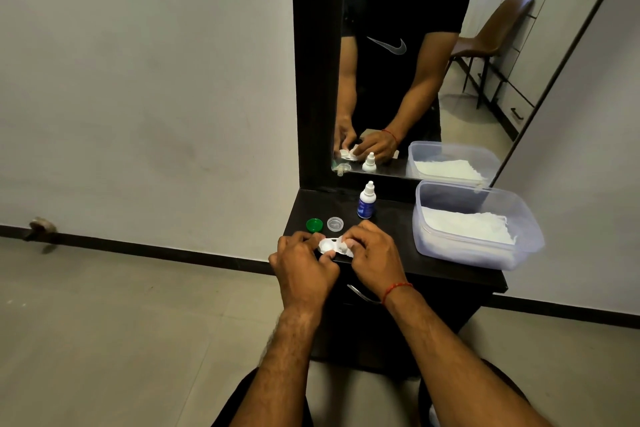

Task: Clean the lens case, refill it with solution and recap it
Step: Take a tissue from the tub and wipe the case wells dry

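Head view: over a dark cabinet top [398, 229] bearing a clear plastic tissue tub [526, 246], left hand [301, 267] and right hand [374, 260] pinch opposite ends of the uncapped white twin-well lens case [329, 247], with a small blue-labelled white solution bottle [366, 201], a round green cap [314, 225] and a round clear cap [335, 224] just behind.

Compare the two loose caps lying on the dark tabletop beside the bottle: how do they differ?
The green cap is opaque and brightly coloured; the clear cap is see-through and colourless, so the dark tabletop shows through it. The green cap lies further left, by the tabletop's edge; the clear cap lies to its right, nearer the solution bottle. Both are round, look alike in size, and lie off the lens case.
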